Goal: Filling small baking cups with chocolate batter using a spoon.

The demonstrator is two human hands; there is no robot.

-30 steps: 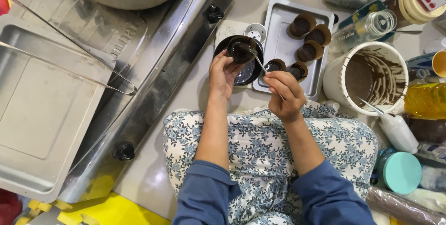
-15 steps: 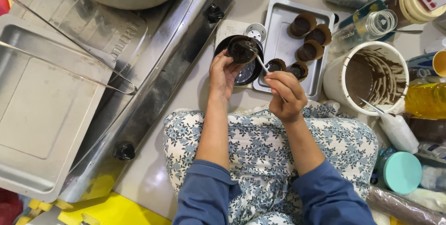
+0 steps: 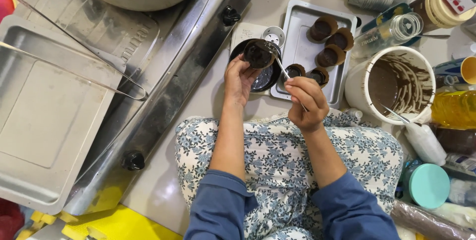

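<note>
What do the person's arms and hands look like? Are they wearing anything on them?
Both hands are bare: no gloves, rings or watch on the left hand or the right hand. The forearms are bare too. Blue long sleeves are pushed up to about the elbows on both arms.

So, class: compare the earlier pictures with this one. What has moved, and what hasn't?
Little has changed. The right hand has tipped its spoon slightly further over the paper cup, which the left hand keeps holding above the dark bowl. The tray of filled cups and the batter bucket stayed put.
</note>
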